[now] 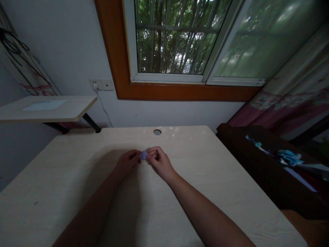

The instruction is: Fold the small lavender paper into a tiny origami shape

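A small, pale purple piece that looks like folded paper [143, 155] is between my two hands, over the far middle of the light wooden table [205, 192]. My left hand [128, 162] pinches its left side between thumb and fingers. On the other side, my right hand [159, 161] has its thumb and fingertips closed at the paper's right edge. The curled fingers cover part of the piece, so its full shape is hidden.
A round cable hole [157, 132] lies near the table's back edge. At the left stands a raised shelf [74, 108] with a paper sheet [45, 105] on it. A dark brown piece of furniture [246, 171] with crumpled items stands at the right. A window [174, 41] is behind.
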{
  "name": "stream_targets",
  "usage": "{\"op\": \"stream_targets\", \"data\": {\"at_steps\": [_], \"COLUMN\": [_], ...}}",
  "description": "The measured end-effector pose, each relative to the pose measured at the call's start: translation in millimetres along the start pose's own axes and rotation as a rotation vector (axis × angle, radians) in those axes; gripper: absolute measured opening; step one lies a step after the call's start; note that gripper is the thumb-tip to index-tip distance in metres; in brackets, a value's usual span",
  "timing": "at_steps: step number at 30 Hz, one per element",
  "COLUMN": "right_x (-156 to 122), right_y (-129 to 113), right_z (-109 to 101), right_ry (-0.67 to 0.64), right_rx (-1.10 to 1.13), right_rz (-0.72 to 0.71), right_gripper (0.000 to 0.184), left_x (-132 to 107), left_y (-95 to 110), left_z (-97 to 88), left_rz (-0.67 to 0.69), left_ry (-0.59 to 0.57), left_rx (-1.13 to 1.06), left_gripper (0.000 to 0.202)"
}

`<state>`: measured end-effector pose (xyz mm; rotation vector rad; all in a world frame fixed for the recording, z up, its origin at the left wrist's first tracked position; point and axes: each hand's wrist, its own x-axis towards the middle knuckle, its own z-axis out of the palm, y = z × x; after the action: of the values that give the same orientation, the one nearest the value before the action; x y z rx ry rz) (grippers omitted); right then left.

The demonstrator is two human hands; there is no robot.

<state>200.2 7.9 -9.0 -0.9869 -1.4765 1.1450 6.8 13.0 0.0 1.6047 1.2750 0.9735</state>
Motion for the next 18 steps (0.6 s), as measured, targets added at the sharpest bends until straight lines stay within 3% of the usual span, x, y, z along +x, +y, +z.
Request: {"op": "stream_targets", "data": {"at_steps": [8,12,18], "right_x": [1.4,0.4,-0.5], "right_y": [4.7,3.0,-0.4], "right_z": [-0.5,-0.9,-0.9], "right_ry": [0.031,-0.002,-0.010], "right_rx": [0.083,0.055,0.034], "right_rz": [0.014,0.016,0.003], "right_gripper": [0.022,0.020,0.016], "left_x": [-1.2,1.2,2.4], "left_y": [2.9,-4.7,-8.3], "left_z": [4.8,9.1,9.8], "left_rz": [0.053,0.051,0.045], "left_ry": [0.025,-0.017,0.011], "left_rx": [-0.204,-0.242,-0.254], "left_gripper": [0.034,0.041,0.041]}}
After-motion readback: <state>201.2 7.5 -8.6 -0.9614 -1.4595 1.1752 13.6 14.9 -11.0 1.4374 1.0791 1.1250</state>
